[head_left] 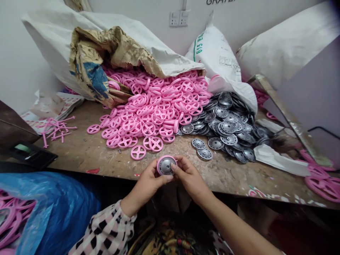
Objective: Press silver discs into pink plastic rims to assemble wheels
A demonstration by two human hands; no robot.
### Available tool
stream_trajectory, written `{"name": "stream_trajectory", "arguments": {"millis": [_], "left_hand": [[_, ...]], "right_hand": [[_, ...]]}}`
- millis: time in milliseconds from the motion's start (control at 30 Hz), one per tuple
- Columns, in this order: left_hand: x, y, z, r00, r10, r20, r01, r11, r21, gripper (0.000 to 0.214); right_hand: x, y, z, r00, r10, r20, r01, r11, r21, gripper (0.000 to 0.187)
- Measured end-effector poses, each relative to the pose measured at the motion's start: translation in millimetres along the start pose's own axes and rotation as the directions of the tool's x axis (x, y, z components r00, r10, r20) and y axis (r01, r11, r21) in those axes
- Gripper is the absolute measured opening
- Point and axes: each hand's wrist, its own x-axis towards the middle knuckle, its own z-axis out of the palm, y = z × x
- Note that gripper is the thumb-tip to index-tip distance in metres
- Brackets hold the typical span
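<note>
Between my hands, at the table's front edge, is a toy wheel (165, 165): a pink rim with a grey hubcap disc set in its face. My left hand (149, 179) grips the wheel's left side, thumb along the lower edge. Closed on the right side is my right hand (189, 176), its thumb pressing on the disc's face. Just beyond lies a heap of pink wheel rims (159, 109) with crossed spokes, spilling from a sack. To its right, grey hubcap discs (228, 127) spread out of another sack.
A torn paper-lined sack (111, 46) and a white sack (215, 49) stand along the wall. Pink sticks (57, 129) and a black device (32, 154) lie left. A blue bag (66, 212) holds pink parts at lower left; larger pink rings (322, 182) lie right.
</note>
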Motion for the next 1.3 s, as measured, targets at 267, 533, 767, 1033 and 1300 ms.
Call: {"name": "stream_trajectory", "arguments": {"millis": [267,533,767,1033,1300], "left_hand": [[-1.4,2.3,-2.1,0.992,0.111,-0.06,-0.11,0.994,0.015,0.033],[-6.8,0.7,-2.7,0.989,0.147,0.0,-0.145,0.979,0.14,0.031],[-11.1,4.4,-7.7,0.962,0.263,0.069,-0.258,0.8,0.542,0.028],[-11.8,1.4,-14.0,0.98,0.15,0.127,-0.196,0.789,0.583,0.03],[3.8,14.8,-77.1,0.823,0.565,-0.056,-0.193,0.371,0.908,0.025]], "right_hand": [[-5.9,-12.4,2.7,1.0,0.018,-0.012,-0.018,0.999,0.034,0.04],[-13.2,5.1,5.5,0.997,-0.037,-0.066,0.037,0.999,-0.006,0.044],[-8.9,-18.2,-8.6,0.931,-0.34,0.13,0.358,0.789,-0.499,0.023],[-18.0,-6.5,-11.4,0.951,-0.262,0.163,0.308,0.778,-0.547,0.019],[-39.1,2.1,-22.1,0.929,-0.145,0.342,0.371,0.343,-0.863,0.03]]}}
